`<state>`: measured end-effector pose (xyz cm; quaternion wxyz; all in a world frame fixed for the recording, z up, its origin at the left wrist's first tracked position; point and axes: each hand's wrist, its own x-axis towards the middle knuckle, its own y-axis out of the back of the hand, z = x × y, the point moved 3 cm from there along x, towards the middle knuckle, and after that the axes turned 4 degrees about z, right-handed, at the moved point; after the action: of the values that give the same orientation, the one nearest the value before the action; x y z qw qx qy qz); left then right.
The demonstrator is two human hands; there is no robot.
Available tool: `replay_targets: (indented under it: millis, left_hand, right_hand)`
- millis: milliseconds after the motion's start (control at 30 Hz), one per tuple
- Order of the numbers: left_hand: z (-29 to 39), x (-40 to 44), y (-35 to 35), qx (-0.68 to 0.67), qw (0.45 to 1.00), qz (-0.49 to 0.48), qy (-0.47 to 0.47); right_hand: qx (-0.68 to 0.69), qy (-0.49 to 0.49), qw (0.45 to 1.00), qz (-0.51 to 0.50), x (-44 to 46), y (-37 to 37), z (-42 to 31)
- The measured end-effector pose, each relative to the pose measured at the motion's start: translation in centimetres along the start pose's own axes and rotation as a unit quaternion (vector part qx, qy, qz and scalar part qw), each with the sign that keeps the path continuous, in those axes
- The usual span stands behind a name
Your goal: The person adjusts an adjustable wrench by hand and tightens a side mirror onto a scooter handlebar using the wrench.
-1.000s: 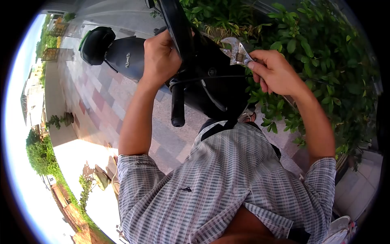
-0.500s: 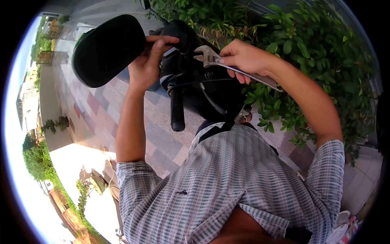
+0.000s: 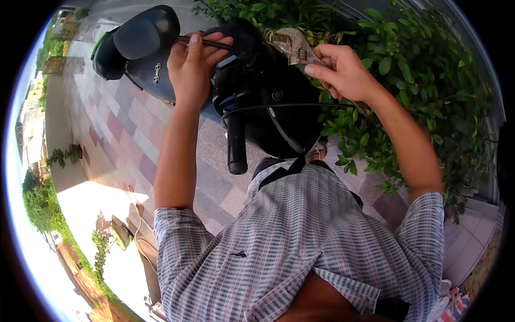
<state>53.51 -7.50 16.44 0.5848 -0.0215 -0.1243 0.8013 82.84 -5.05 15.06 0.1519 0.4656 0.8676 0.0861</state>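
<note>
Grey, pink and dull-red paving slabs [image 3: 206,188] cover the ground. Dense green shrubs [image 3: 413,75] fill the right, with a pale tiled ledge [image 3: 472,231] at the near right. On the left, a potted plant [image 3: 75,154] stands by a pale wall [image 3: 58,118]; harsh sunlight whitens the near-left ground [image 3: 83,206].

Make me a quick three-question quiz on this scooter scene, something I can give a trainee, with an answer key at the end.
1. Name the tool in the person's right hand.
2. True or false: the left hand is wrapped around the handlebar grip.
3. Fill in the blank: the leafy shrubs are nearer the ____ hand.

Key
1. An adjustable wrench.
2. False; its thumb and fingers are at the mirror stem.
3. Right.
</note>
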Motion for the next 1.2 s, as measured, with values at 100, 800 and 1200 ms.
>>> replay_targets:
  millis: [100, 800, 1200]
  left_hand:
    - [-0.2, 2.7, -1.1, 0.088, 0.994, -0.003, 0.060]
    - [5.8, -3.6, -6.8, 0.366, 0.877, -0.222, -0.217]
    - [-3.5, 9.2, -0.7, -0.058, 0.967, 0.020, 0.247]
  right_hand:
    - [0.023, 0.009, 0.998, 0.058, -1.8, 0.5, -1.0]
    - [0.226, -0.045, 0.929, 0.288, -17.1, 5.9, 7.2]
    - [0.269, -0.070, 0.920, 0.277, -19.3, 3.4, 9.1]
